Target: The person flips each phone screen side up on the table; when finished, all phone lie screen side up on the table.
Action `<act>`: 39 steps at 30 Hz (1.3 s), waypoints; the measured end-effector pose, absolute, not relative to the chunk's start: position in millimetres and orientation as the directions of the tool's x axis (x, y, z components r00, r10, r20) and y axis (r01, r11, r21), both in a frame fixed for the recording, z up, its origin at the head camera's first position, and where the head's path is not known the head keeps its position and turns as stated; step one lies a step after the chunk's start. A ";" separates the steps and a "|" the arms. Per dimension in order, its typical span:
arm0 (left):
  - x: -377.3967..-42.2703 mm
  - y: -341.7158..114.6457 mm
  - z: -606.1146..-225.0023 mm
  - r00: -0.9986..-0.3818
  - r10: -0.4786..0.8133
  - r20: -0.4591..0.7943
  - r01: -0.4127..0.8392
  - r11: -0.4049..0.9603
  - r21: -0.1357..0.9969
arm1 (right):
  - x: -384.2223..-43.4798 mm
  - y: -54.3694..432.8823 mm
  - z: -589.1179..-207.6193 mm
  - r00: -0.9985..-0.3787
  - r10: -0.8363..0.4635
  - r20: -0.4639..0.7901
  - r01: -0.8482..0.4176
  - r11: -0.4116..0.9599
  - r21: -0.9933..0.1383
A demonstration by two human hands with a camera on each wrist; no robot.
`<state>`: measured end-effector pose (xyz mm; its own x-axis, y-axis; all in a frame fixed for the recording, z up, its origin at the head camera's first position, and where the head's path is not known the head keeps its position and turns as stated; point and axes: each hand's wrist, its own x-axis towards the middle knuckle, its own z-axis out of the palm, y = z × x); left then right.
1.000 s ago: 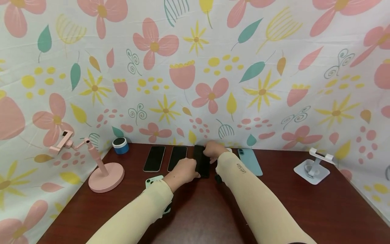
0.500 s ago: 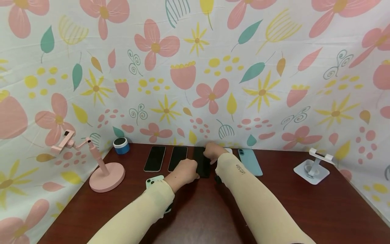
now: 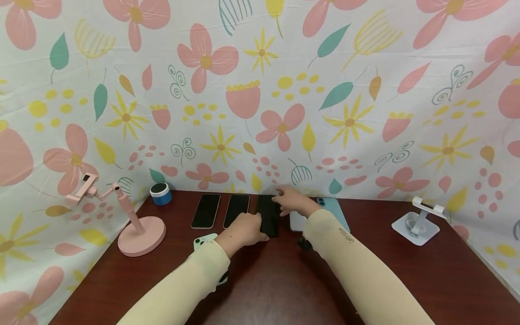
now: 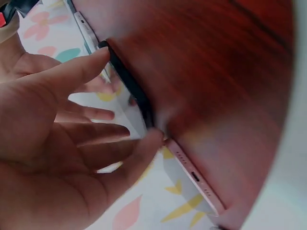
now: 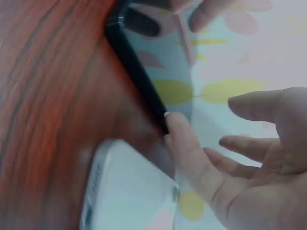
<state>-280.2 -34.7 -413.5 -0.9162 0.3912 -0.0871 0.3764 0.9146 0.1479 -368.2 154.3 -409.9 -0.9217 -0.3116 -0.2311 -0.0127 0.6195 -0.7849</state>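
A black phone (image 3: 267,215) lies lengthwise in a row of phones near the wall, its glossy screen reflecting the flowered cloth in the wrist views. My left hand (image 3: 245,226) holds its near end, thumb on one corner and a finger at the other in the left wrist view. At the far right corner, my right hand (image 3: 293,201) touches the black phone's edge (image 5: 144,81) with one fingertip, its other fingers spread loosely. Just right of it lies a white phone (image 3: 298,222), partly under the right hand. Two dark-screened phones (image 3: 206,212) lie to the left.
A light blue phone (image 3: 334,214) ends the row on the right. The left sleeve partly covers a mint-green phone (image 3: 205,239); a dark object (image 3: 304,244) shows beside the right sleeve. Around stand a pink phone stand (image 3: 142,235), a blue jar (image 3: 161,195) and a white stand (image 3: 416,229).
My right hand has shifted right and loosened from the black phone's side, fingers spreading, so more of the white phone shows. The left hand has stayed nearly still.
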 end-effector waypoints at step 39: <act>-306.7 49.7 -429.1 -0.776 0.631 0.004 0.630 0.775 -0.044 | -381.7 209.3 -423.4 -0.980 -0.177 -0.092 -0.139 0.935 -0.326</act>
<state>-306.7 49.7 -429.1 -0.7759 0.6308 0.0044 0.6300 0.7753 -0.0444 -381.7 209.3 -423.4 -0.9799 -0.1772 -0.0919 -0.1385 0.9352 -0.3260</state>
